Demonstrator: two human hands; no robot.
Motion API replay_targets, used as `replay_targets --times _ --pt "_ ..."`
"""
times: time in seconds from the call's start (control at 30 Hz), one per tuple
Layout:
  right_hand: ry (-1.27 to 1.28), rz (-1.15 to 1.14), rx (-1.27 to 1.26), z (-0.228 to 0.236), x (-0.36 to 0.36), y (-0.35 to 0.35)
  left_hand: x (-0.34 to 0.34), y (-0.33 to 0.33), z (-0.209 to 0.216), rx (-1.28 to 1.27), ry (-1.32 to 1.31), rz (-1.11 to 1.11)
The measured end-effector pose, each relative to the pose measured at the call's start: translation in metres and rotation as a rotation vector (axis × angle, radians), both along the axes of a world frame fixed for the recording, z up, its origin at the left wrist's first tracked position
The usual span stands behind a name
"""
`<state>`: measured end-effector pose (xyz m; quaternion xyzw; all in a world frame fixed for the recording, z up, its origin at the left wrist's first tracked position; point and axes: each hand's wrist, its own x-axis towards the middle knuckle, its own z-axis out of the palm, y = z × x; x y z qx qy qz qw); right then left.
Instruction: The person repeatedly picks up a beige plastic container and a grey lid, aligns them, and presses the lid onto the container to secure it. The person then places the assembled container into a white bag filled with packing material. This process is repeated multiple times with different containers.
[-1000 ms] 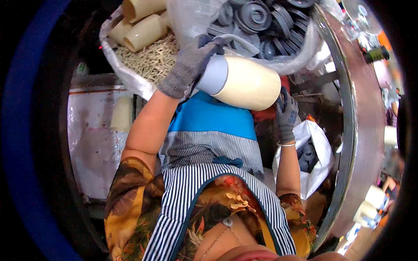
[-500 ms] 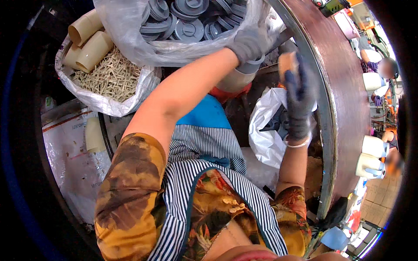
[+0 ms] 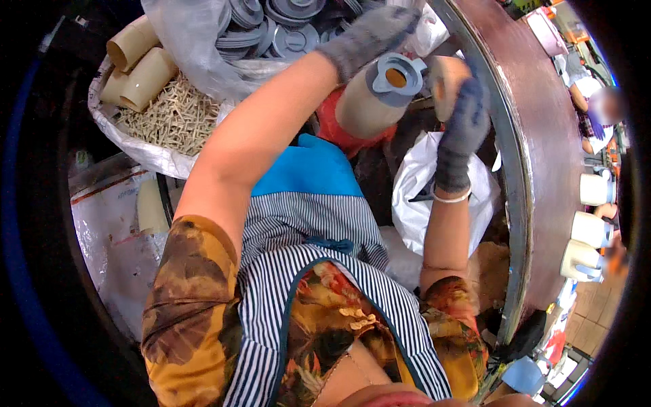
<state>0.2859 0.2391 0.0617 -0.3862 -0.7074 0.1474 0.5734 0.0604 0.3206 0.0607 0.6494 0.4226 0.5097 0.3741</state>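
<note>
My left hand (image 3: 373,41), in a grey glove, is raised over the edge of a clear plastic bag (image 3: 186,51) of grey round lids (image 3: 296,41). Its fingers point right; whether anything is in them is unclear. Just below stands a beige jug (image 3: 366,108) with a grey spouted collar (image 3: 398,80), its round opening orange-brown inside. To its right, my right hand (image 3: 464,122), also gloved, is closed on a tan rounded block (image 3: 447,85), slightly blurred, whose exact kind I cannot make out. The jug rests in something red (image 3: 332,112) near my lap.
A white sack (image 3: 102,115) at left holds small pale pieces (image 3: 169,112) and beige cylinders (image 3: 146,78). A white bag (image 3: 413,203) with dark parts lies under my right forearm. The long brown table (image 3: 549,136) curves along the right, with beige jugs (image 3: 582,261) on its far side.
My left hand has lifted off the jug's top and moved up and left, leaving the collar and opening in sight. My right hand, with the tan block, has shifted slightly.
</note>
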Motion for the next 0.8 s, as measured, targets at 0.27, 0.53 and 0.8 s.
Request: replay_targets --times 0.27,0.53,0.8 --pt "-0.450 -0.023 -0.444 -0.085 0.048 -0.029 0.049 -0.041 0.011 -0.020 0.890 0.174" --pt "-1.052 0.314 0.023 -0.138 -0.053 0.015 -0.160 -0.300 0.040 -0.212 -0.089 0.750" --pt "-0.561 0.326 -0.103 -0.020 -0.240 0.168 -0.200 -0.422 -0.037 -0.250 -0.237 1.073"
